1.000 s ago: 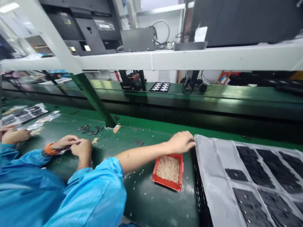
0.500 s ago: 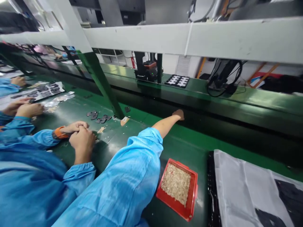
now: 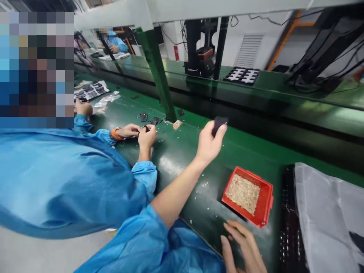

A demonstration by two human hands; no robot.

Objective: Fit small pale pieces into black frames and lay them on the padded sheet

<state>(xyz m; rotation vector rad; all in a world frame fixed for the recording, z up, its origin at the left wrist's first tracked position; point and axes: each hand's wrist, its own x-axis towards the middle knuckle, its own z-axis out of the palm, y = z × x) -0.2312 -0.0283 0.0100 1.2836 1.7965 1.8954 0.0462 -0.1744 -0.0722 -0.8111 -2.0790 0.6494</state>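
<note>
My left hand [image 3: 209, 143] is raised over the green table, its thumb and fingers closed on a small flat black part [image 3: 219, 125]. Low in the view, my right hand [image 3: 243, 246] has its fingers apart and holds nothing; it is just below a red tray [image 3: 265, 203]. Small pale pieces [image 3: 243, 194] fill much of that tray. Small light bits are scattered on the table [image 3: 210, 189] between my two hands.
On the left, a person in blue handles a small dark part [image 3: 146, 129], near loose black parts [image 3: 153, 120]. A green post [image 3: 160, 76] rises beyond. White sheeting [image 3: 321, 204] over black trays [image 3: 290, 216] lies at right.
My left hand has drawn back from the dark channel at the far side and now shows a black part in its grip. My right hand has come into view. The view has swung left.
</note>
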